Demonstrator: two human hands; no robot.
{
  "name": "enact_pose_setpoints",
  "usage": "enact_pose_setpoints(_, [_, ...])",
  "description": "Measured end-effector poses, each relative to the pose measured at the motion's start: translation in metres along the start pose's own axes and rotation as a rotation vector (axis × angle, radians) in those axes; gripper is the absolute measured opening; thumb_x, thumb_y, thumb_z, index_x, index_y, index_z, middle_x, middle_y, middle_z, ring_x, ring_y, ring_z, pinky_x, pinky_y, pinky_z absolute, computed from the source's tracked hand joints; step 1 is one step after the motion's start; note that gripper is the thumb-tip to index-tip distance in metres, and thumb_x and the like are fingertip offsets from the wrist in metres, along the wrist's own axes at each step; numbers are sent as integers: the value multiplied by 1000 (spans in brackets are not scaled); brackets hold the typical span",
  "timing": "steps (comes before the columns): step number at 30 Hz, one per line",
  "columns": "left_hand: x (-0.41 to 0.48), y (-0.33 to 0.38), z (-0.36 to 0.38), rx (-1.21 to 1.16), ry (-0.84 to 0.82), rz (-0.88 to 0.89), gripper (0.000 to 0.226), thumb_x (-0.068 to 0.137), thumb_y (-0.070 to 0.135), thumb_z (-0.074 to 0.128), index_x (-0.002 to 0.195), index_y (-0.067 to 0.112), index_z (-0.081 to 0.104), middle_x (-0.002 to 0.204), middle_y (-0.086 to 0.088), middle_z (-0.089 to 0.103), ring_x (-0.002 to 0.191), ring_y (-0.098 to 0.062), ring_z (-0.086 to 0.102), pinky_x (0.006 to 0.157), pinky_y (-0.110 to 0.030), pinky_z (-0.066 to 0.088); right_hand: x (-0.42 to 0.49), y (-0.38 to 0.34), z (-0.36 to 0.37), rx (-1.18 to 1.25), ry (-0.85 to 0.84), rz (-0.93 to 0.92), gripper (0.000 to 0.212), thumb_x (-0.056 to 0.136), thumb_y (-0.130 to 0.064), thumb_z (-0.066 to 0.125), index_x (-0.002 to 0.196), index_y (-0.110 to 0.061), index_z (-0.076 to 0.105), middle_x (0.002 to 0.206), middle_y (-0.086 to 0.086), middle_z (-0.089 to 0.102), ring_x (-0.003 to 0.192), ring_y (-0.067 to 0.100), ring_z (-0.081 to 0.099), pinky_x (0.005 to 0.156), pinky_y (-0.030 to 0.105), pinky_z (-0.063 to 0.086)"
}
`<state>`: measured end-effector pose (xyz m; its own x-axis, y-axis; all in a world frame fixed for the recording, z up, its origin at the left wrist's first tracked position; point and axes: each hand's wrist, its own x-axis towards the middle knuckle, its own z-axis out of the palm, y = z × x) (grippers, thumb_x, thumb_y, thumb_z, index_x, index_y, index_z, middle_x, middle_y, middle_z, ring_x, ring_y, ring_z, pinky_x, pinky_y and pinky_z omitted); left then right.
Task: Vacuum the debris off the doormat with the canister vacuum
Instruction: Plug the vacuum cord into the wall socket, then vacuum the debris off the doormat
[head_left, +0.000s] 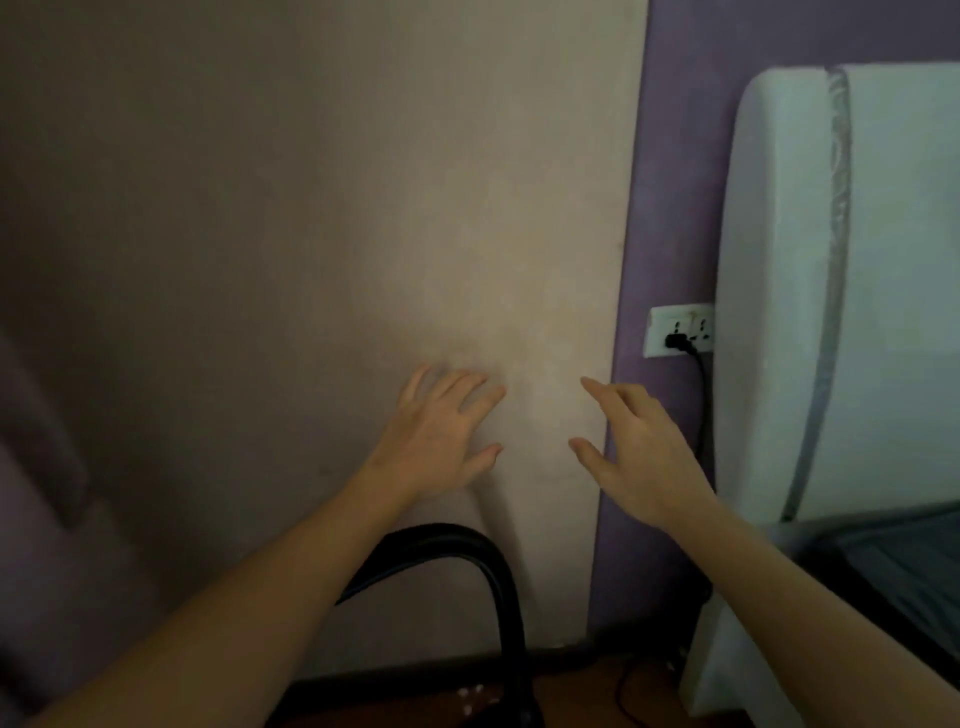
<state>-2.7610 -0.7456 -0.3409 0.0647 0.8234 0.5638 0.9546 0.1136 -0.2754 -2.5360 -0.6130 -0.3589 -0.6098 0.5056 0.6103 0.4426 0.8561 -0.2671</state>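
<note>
Your left hand (441, 436) and right hand (639, 447) are held out above the vacuum hose (441, 538). Each grip is spread wide, fingers straight, and has hold of nothing. The hose arches directly below and between your forearms, and its long run drops steeply toward the floor. The left hand looks nearer its crest, so reach downward from there. White debris flecks (470, 693) lie beside the hose's lower end. You cannot make out the doormat or the canister.

The single head-worn camera faces a plain beige wall (260, 208) from close, tilted slightly down: brown floor (571, 701) and a black curved vacuum hose (447, 535) at the bottom edge, white padded headboard (883, 260) at right.
</note>
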Motion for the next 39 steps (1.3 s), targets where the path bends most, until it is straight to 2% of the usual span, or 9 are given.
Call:
enact_pose_setpoints(3, [-26, 10, -12, -74, -48, -150, 70, 89, 62, 39, 139, 18, 59, 139, -10, 61, 125, -29, 59, 111, -61, 36, -17, -8, 22, 51, -34, -15, 69, 88, -33, 77, 148, -11, 50, 127, 17, 59, 109, 38, 61, 87, 49, 56])
enact_pose_setpoints(7, [-61, 12, -8, -57, -67, -267, 68, 90, 63, 39, 138, 19, 60, 137, -7, 62, 123, -30, 60, 108, -55, 40, -31, -10, 50, 94, -122, -20, 69, 89, -33, 74, 149, -13, 47, 129, 15, 58, 113, 34, 60, 90, 47, 56])
enact_pose_setpoints(11, [-92, 1, -10, -40, -154, -384, 68, 89, 62, 40, 139, 20, 59, 134, -7, 65, 120, -31, 62, 106, -53, 43, -24, -20, 66, 90, -249, -87, 68, 92, -41, 68, 151, -18, 44, 135, 12, 56, 118, 31, 59, 94, 47, 54])
enact_pose_setpoints(14, [-113, -2, -32, -89, -251, -471, 67, 89, 59, 41, 139, 19, 60, 132, -6, 66, 118, -29, 63, 106, -53, 44, -16, -37, 52, 93, -377, -94, 66, 95, -47, 62, 153, -22, 41, 139, 9, 54, 122, 28, 57, 98, 46, 54])
enact_pose_setpoints(18, [-135, -4, -80, -164, -345, -583, 63, 92, 57, 44, 141, 19, 58, 133, -3, 66, 120, -26, 62, 104, -52, 47, -8, -69, 18, 109, -525, -116, 64, 96, -44, 61, 152, -20, 43, 138, 9, 55, 122, 28, 57, 99, 43, 53])
enact_pose_setpoints(24, [-164, 6, -165, -197, -479, -701, 60, 94, 53, 49, 140, 16, 59, 131, -4, 67, 118, -25, 64, 97, -50, 53, 0, -125, -33, 149, -646, -155, 62, 93, -47, 54, 148, -17, 48, 133, 9, 59, 120, 29, 59, 97, 44, 54])
enact_pose_setpoints(28, [-176, 17, -213, -261, -549, -793, 59, 95, 52, 47, 139, 15, 60, 129, -4, 68, 117, -24, 64, 95, -48, 54, 0, -160, -60, 204, -677, -144, 61, 94, -46, 56, 145, -15, 51, 135, 9, 58, 123, 29, 58, 98, 44, 54])
enact_pose_setpoints(33, [-206, 43, -229, -330, -724, -883, 53, 95, 60, 44, 136, 28, 54, 119, 8, 69, 107, -13, 64, 92, -37, 52, -30, -191, -69, 228, -744, -99, 62, 94, -47, 58, 147, -16, 49, 136, 7, 57, 123, 26, 58, 105, 41, 50])
enact_pose_setpoints(39, [-283, 87, -200, -379, -756, -995, 55, 91, 54, 55, 136, 22, 60, 117, 4, 71, 101, -16, 69, 88, -39, 56, -113, -213, -35, 304, -879, -7, 66, 93, -44, 66, 149, -17, 46, 143, 5, 50, 133, 23, 48, 109, 36, 43])
